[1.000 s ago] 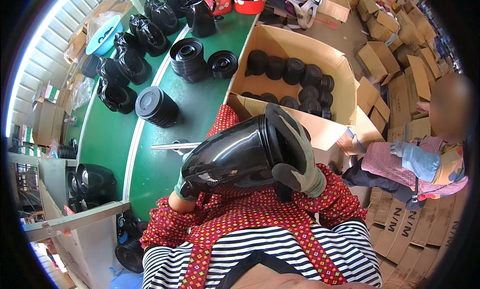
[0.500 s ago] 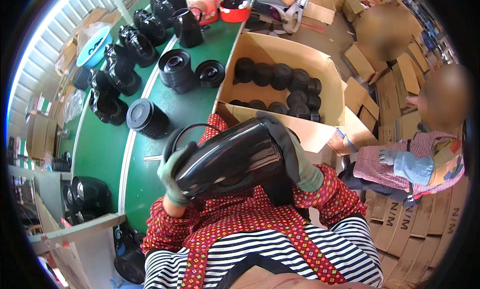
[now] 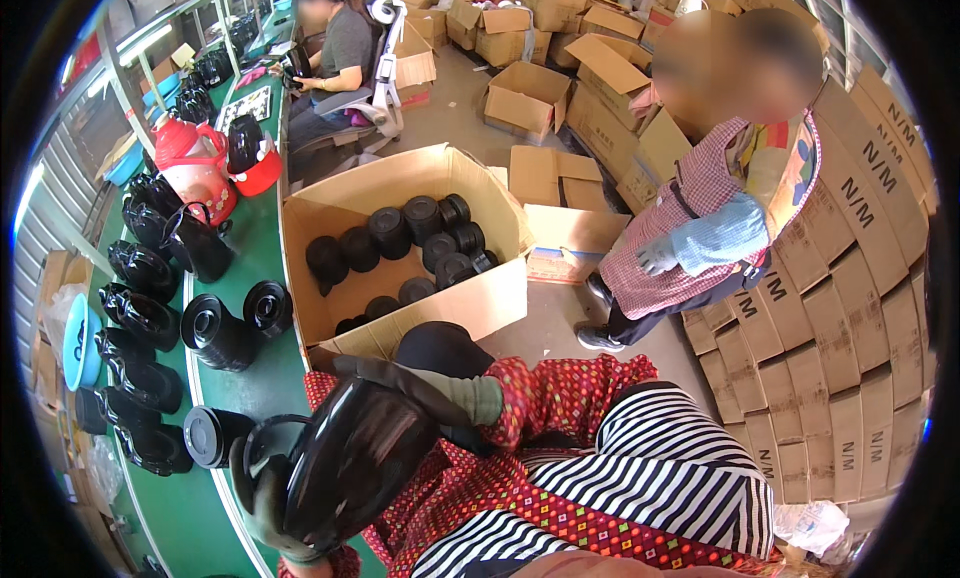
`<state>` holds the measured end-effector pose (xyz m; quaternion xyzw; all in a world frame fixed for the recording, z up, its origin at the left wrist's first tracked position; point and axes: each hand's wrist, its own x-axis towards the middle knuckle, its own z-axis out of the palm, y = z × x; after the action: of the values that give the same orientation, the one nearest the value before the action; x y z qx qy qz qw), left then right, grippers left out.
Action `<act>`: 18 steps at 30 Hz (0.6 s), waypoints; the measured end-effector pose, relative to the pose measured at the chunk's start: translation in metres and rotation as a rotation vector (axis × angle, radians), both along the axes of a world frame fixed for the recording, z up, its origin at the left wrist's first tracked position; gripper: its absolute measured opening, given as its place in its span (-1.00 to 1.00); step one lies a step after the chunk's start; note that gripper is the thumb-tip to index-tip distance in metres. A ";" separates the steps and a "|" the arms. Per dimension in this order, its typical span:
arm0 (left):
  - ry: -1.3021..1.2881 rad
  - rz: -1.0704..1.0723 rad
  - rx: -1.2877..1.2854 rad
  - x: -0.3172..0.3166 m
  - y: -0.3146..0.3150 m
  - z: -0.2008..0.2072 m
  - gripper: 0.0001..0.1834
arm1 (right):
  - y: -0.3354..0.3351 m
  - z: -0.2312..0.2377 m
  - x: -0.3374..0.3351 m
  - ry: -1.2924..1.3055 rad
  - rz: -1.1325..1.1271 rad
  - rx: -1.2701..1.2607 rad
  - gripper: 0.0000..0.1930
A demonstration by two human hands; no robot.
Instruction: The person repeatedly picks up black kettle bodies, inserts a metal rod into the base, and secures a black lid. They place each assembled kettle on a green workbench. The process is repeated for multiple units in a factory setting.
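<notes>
Black jug [image 3: 355,468] tilts, held at both ends, near the green desk [image 3: 185,518]. From afar I see the gloved left hand [image 3: 262,503] clamped on its nearer end and the gloved right hand [image 3: 435,390] clasped over its opposite end. Beyond it I make out an open carton [image 3: 480,308] with black round parts [image 3: 390,236] inside; other jugs [image 3: 150,383] stand in rows on the desk to the left.
</notes>
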<state>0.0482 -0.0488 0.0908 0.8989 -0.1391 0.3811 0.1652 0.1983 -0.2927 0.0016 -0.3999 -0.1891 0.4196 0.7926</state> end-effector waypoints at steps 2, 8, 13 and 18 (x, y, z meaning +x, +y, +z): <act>0.446 0.054 -0.522 -0.016 0.004 0.003 -0.50 | 0.004 -0.001 -0.006 0.384 0.033 -0.053 -0.33; 0.164 0.052 -0.519 -0.009 0.005 -0.020 -0.45 | -0.008 0.036 -0.001 -0.720 -0.225 0.004 -0.13; 0.245 0.063 -0.578 -0.012 0.006 -0.028 -0.42 | -0.009 0.051 -0.018 -0.548 -0.243 0.305 -0.04; 0.233 0.115 -0.631 -0.008 0.007 -0.027 -0.39 | -0.003 0.062 -0.027 -0.438 -0.332 0.289 -0.14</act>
<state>0.0404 -0.0421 0.0635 0.8474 0.0563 0.3089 0.4282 0.1714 -0.2952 0.0632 -0.3895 -0.3452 0.1571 0.8393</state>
